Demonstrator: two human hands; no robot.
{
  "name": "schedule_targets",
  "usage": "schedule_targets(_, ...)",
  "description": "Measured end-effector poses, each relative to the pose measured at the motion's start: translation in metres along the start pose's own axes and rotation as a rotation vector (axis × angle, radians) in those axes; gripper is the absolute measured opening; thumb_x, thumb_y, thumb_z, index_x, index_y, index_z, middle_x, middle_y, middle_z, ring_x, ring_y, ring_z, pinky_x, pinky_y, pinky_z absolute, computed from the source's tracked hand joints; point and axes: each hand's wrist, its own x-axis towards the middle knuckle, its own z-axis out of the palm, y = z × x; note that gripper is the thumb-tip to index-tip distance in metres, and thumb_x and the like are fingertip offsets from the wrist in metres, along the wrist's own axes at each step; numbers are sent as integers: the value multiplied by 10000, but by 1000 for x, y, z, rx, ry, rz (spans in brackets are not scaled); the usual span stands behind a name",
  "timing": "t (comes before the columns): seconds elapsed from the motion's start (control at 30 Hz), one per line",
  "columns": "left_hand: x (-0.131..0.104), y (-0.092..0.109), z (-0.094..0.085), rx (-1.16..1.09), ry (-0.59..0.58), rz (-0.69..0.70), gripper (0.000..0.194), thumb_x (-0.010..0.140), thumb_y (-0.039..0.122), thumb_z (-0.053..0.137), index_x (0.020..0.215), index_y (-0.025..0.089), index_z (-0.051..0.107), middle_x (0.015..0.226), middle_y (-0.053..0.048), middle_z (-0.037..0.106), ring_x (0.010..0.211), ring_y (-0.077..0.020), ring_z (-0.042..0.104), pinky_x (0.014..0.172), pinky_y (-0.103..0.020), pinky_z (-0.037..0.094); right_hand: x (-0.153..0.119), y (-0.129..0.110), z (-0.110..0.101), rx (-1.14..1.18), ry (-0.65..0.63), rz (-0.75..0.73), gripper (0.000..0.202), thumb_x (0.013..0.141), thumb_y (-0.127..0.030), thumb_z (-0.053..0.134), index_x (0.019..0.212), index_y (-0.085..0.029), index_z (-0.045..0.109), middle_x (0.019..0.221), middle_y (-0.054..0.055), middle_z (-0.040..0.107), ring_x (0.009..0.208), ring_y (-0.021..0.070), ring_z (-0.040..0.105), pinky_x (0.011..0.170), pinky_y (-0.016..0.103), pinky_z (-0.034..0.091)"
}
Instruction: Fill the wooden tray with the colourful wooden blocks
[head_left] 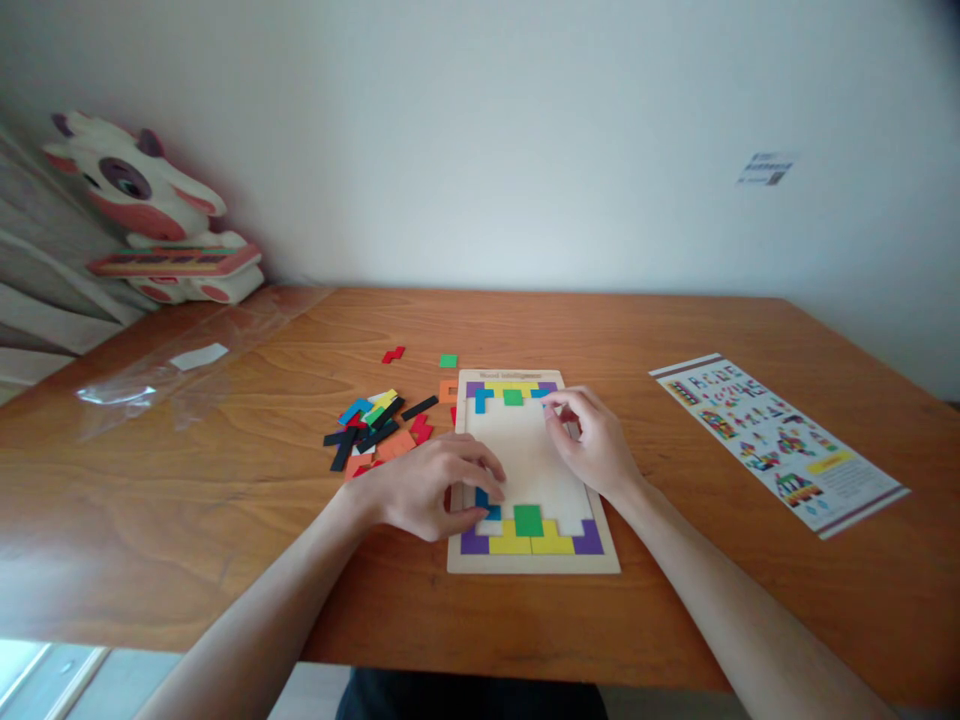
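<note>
A light wooden puzzle board (534,563) lies on the table, with purple, yellow, green and blue pieces along its top and bottom. Over its lower left part, my left hand (439,485) has its fingers curved and apart at a blue piece (493,512), which rests in the board. My right hand (591,435) is at the upper right, thumb and forefinger together at the edge of another blue piece (538,393); the fingertips partly hide that piece. One green piece (529,521) sits at the bottom middle, a second green piece (513,398) at the top middle.
Left of the board is a loose pile of colored pieces (381,425). A red piece (393,355) and a green square (448,361) lie behind it. A printed sheet (780,440) is at the right. Clear plastic packaging (199,357) and a cow toy (176,220) are at the left.
</note>
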Motion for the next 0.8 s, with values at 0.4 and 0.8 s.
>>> schedule_targets(0.4, 2, -2, 0, -44, 1, -9, 154, 863, 187, 681, 996, 214, 754, 1090, -92, 719, 994, -198, 672, 907, -317, 517, -1, 3, 0, -7, -24, -9, 134, 926, -217, 541, 1017, -219, 640, 972, 68, 655, 734, 167, 605, 729, 342, 521)
schedule_targets(0.8, 1, -1, 2, -112, 32, -32, 177, 917, 180, 590, 1016, 174, 738, 1068, -105, 727, 905, -166, 694, 798, -264, 556, 0, 0, 1, 2, -27, -16, 116, 931, -223, 544, 998, -219, 638, 963, 64, 650, 725, 165, 600, 725, 342, 525)
